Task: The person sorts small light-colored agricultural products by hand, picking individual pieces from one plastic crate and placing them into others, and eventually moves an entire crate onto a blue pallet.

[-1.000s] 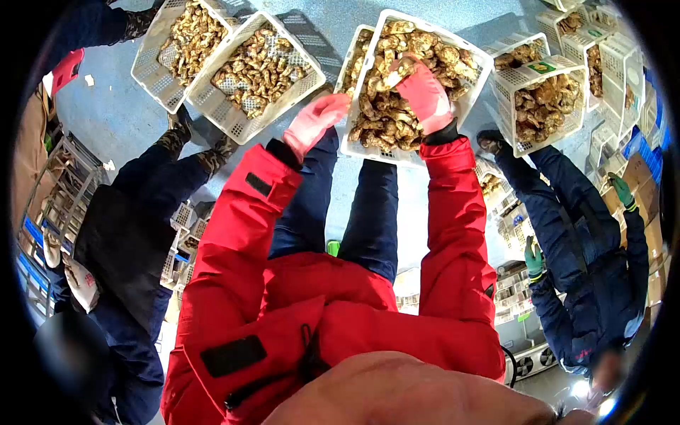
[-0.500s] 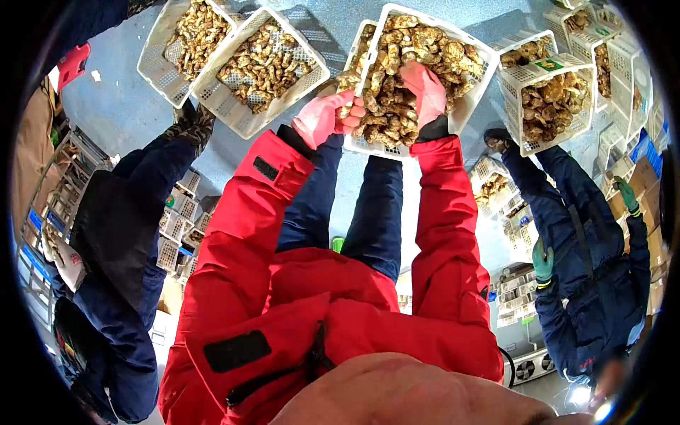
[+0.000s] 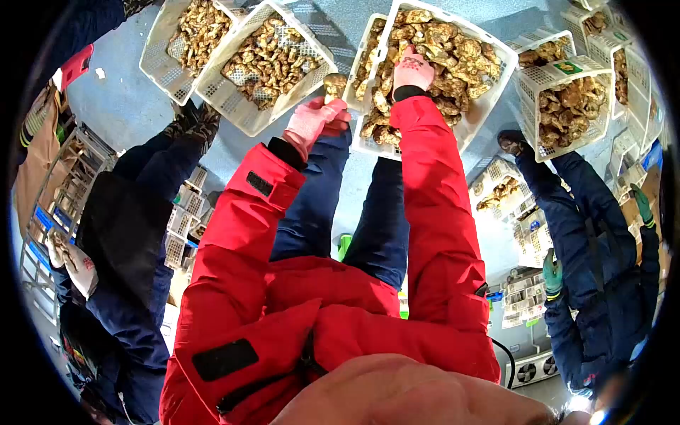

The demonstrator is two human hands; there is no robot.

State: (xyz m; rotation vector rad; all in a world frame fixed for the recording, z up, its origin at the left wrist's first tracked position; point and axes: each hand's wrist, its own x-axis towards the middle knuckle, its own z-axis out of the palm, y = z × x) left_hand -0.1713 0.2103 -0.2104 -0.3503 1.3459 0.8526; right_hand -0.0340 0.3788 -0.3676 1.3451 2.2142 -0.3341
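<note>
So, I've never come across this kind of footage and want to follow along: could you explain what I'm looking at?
There is no machine here, just a person in a red jacket. The camera sits on their own head and looks forward and down, which puts their body at the bottom. The pink-gloved left hand holds up one brown mushroom-like piece. The pink-gloved right hand reaches into a white crate heaped with similar pieces; whether it grips one I can't tell. Other filled crates stand around on the blue floor. The people in dark clothes on either side are others.
</note>
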